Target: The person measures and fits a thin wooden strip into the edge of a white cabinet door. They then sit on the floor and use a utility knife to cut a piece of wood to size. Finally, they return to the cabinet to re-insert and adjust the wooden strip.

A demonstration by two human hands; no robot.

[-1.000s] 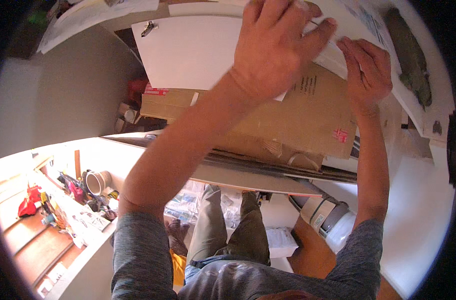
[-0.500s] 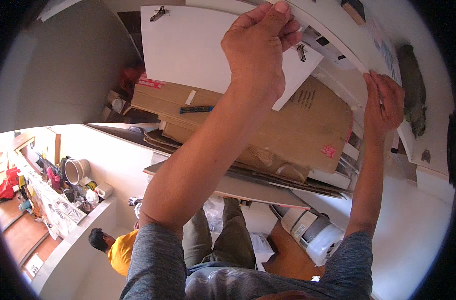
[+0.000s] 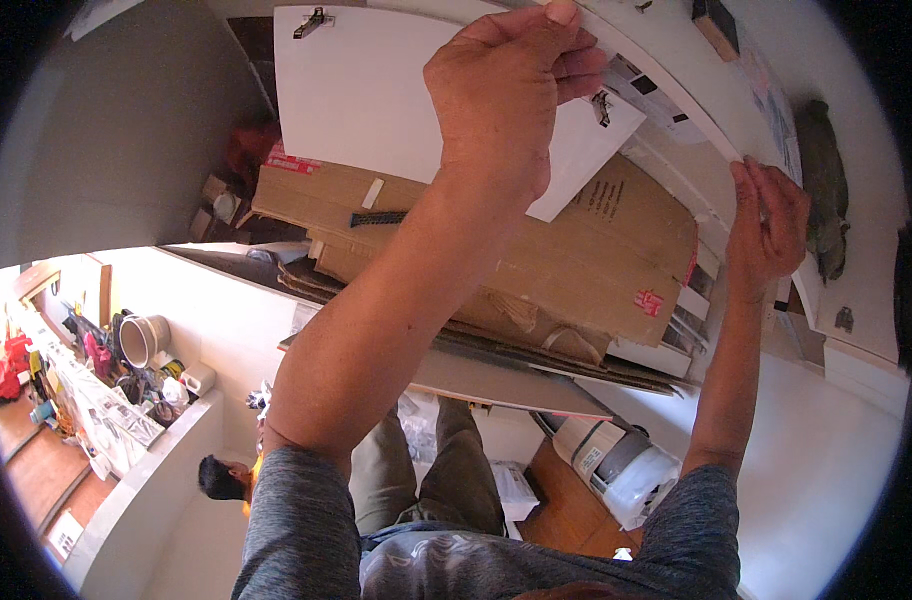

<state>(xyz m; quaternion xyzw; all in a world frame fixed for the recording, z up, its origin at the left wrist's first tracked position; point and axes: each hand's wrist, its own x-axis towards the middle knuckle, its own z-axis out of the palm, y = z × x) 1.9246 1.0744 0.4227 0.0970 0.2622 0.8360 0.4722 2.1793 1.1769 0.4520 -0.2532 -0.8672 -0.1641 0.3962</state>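
It's a head-worn fisheye, left one of the pair, aimed steeply down over the wearer's own shirt. Left hand and right hand are pretty near the lens, brown floor is way farther down.

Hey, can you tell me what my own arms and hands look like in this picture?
Your left hand and right hand are bare, with no gloves, and no ring or watch shows. Both forearms are uncovered too. The sleeves are short, in a streaky dark grey fabric, part of a grey shirt with a faint lighter print in front.
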